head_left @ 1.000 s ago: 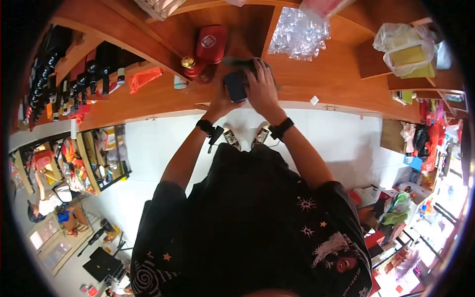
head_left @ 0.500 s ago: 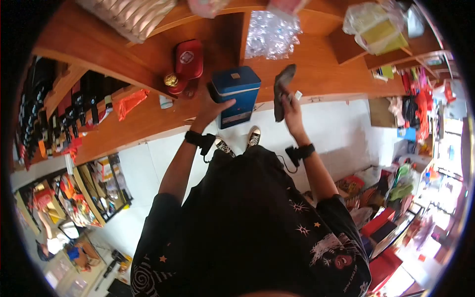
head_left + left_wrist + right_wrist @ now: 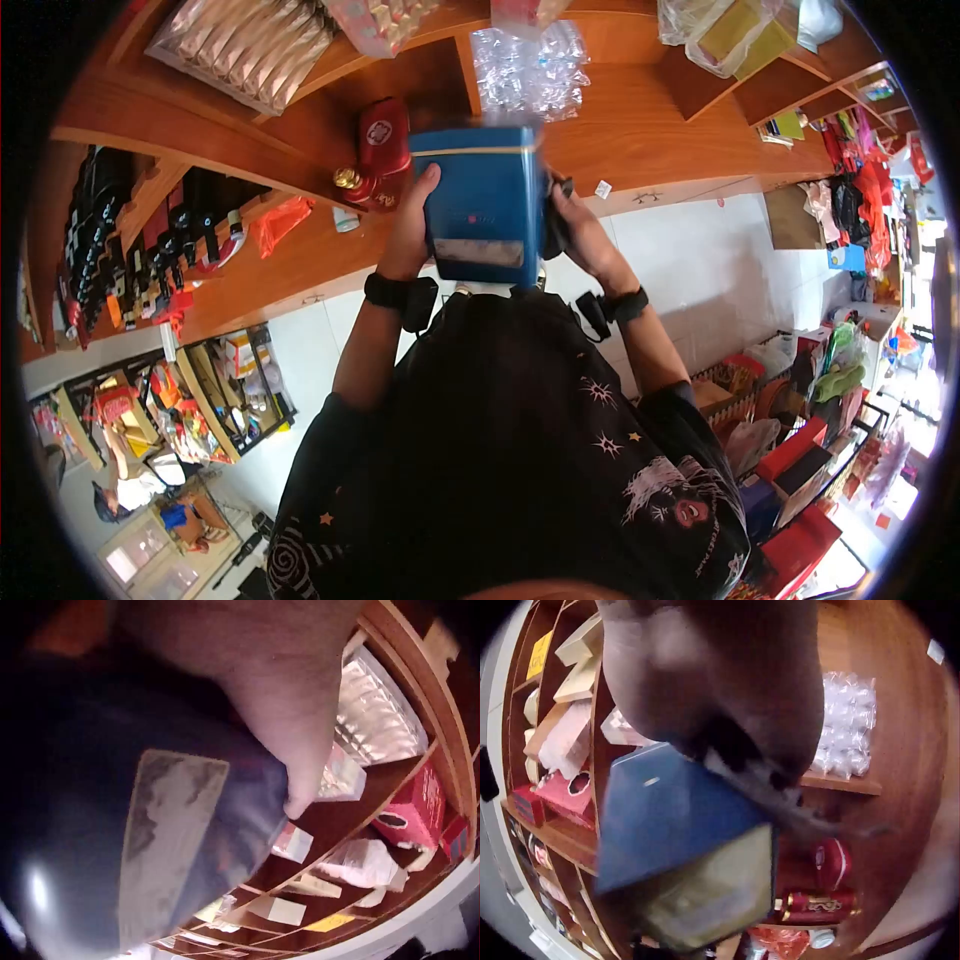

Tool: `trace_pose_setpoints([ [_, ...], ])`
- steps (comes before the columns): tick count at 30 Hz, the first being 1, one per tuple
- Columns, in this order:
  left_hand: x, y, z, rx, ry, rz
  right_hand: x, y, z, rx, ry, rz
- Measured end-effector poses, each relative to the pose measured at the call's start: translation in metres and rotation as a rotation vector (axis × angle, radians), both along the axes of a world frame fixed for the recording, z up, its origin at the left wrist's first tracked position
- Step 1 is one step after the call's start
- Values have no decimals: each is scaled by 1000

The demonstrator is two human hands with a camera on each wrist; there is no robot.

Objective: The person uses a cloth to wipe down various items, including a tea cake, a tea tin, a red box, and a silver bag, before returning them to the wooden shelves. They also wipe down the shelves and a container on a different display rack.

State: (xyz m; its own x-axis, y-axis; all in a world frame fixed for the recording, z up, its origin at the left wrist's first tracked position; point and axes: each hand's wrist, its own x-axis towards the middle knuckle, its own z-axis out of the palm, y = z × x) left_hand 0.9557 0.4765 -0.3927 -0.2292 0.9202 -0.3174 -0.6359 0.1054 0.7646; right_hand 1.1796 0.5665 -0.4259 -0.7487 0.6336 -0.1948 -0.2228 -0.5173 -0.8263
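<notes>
A dark blue rectangular box with a pale label panel and a thin light line near its far end (image 3: 480, 210) is held up at the near edge of the reddish-brown wooden counter (image 3: 665, 150), in front of the person's body. The left hand (image 3: 410, 228) grips the box by its left side, the thumb laid over the face; the other fingers are hidden, so how wide they are spread I cannot tell. The right hand (image 3: 588, 238) is at the box's right side, its fingers closed round a dark grey cloth (image 3: 776, 796). In the right wrist view the cloth overlaps the box's edge, but blur hides whether the two touch.

Far and left of the box lies a red case with a white emblem (image 3: 383, 138), with a red bottle with a gold cap (image 3: 368, 190) near it. A small white container (image 3: 346, 219) and a crumpled orange-red plastic bag (image 3: 283, 225) are further left. On the far side is a clear plastic pack of rounded pieces (image 3: 530, 72); to the right of the right hand, a small white square (image 3: 602, 188) rests on the counter.
</notes>
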Motion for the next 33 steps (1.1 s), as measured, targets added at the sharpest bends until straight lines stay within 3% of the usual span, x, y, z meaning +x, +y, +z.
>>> trace_pose_setpoints([
  [1, 6, -1, 7, 3, 3, 14, -1, 7, -2, -189, 15, 12],
  [3, 17, 2, 14, -45, 3, 21, -10, 11, -2, -189, 43, -15],
  [5, 11, 10, 16, -50, -29, -10, -13, 27, -25, -429, 227, 129],
  [6, 10, 13, 18, -75, 324, 45, -25, 19, -6, -465, 106, -22],
  [7, 10, 15, 19, -108, 673, 105, -31, 18, 4, -439, 91, -37],
  [8, 19, 9, 32, -96, 830, 170, -37, 16, 13, -362, 110, -24],
  [9, 21, 2, 25, -106, 827, 191, -42, 14, 20, -287, 130, -9],
  [11, 24, -13, 10, 175, 828, 133, -45, 8, 28, -289, 62, 30],
  [13, 21, -23, 13, 110, 749, 88, -50, 4, 30, 8, 73, 34],
  [15, 18, -29, 15, -50, 380, 65, -51, 9, 36, 122, 70, 76],
  [17, 22, -29, 12, -40, 360, 166, -51, 16, 37, 461, 57, 121],
  [19, 26, -26, 28, -42, -42, 265, -49, 6, 2, 733, 8, 101],
  [22, 22, -26, 31, 43, -57, 387, -27, -24, 24, 736, 11, 142],
  [24, 17, -30, 21, 47, 23, 466, -11, -26, 61, 837, -98, 368],
  [25, 20, -38, 15, 25, 27, 463, -15, -26, 60, 814, -96, 366],
  [27, 31, -38, 11, 16, 109, 493, -35, -1, 55, 1006, -10, 203],
  [29, 41, -35, 26, 31, 111, 560, -48, 3, 43, 885, -23, 98],
  [31, 38, -42, 38, 28, 119, 739, -54, -9, 4, 191, 65, -26],
  [32, 34, -52, 30, 66, 71, 770, -47, -19, 1, -284, 101, 93],
  [33, 25, -74, 14, 42, 318, 693, -47, -27, -12, -601, 137, 195],
])
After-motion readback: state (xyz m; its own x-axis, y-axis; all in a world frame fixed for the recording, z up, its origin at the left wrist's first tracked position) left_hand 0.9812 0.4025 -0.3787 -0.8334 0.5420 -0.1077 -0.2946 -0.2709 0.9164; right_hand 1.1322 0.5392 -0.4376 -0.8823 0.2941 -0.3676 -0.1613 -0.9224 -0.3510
